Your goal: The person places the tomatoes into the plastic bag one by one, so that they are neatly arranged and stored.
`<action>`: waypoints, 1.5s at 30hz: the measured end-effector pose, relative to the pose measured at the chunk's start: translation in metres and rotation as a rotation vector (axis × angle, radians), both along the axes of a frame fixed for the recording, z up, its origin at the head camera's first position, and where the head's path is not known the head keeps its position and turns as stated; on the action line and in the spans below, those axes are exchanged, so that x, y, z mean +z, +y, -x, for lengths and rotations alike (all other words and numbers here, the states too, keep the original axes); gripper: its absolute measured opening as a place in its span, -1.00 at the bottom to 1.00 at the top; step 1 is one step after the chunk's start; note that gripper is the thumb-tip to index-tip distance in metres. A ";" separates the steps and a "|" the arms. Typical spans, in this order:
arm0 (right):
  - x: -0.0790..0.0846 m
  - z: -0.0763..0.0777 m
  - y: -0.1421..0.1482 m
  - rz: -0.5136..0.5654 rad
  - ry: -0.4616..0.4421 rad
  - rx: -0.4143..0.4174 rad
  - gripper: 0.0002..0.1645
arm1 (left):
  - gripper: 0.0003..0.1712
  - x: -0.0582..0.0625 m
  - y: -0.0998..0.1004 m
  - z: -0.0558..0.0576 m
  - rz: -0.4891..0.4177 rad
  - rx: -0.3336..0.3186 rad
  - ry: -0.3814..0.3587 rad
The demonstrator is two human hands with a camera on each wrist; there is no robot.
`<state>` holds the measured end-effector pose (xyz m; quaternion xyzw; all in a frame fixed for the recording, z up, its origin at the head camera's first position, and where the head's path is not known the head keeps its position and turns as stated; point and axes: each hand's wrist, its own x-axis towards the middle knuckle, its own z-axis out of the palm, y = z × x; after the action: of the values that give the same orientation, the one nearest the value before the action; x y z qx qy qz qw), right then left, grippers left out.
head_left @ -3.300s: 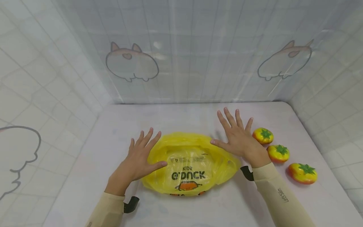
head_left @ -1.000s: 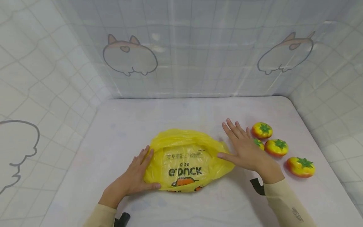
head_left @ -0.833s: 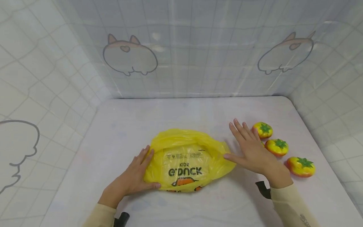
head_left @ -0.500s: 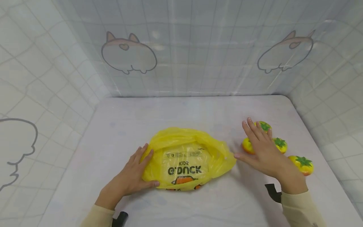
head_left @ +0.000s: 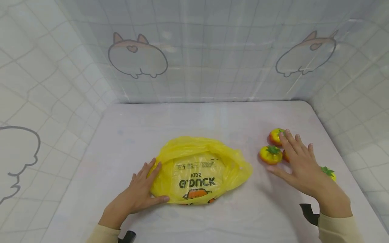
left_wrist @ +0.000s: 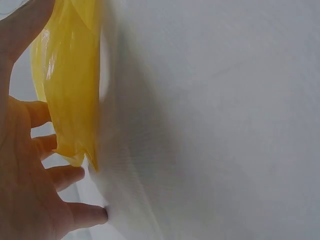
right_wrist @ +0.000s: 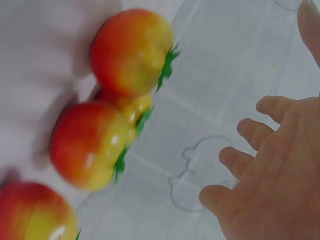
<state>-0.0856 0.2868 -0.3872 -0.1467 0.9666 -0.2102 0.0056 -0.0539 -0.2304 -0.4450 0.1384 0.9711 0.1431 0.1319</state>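
A crumpled yellow plastic bag (head_left: 197, 175) with black print lies in the middle of the table, its mouth gaping upward. My left hand (head_left: 136, 192) rests along the bag's left side with spread fingers; in the left wrist view its fingers touch the yellow film (left_wrist: 77, 85). Over the fruits at the right hovers my right hand (head_left: 305, 172), fingers spread and holding nothing. Nearest its thumb sits a yellow-and-red fruit with a green leafy top (head_left: 270, 155), like a persimmon. Another such fruit (head_left: 276, 136) stands behind it, and the hand partly covers the others.
In the right wrist view the fruits (right_wrist: 90, 145) stand close together beside the right palm. A pale cloth covers the table (head_left: 182, 118). Tiled-print curtains (head_left: 209, 60) with cartoon animals close in the back and both sides.
My right hand has moved right, from the bag's right edge to above the fruits. One fruit left of the others has come into view. Earlier my left hand lowered to the bag's left side.
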 end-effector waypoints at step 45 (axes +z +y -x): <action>-0.065 -0.051 0.112 0.163 -0.317 -0.466 0.46 | 0.54 -0.003 -0.002 0.005 -0.017 0.024 -0.076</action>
<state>-0.0347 0.3992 -0.4524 0.1140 0.9412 -0.3031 0.0963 -0.0586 -0.2322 -0.4478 0.1223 0.9657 0.1581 0.1656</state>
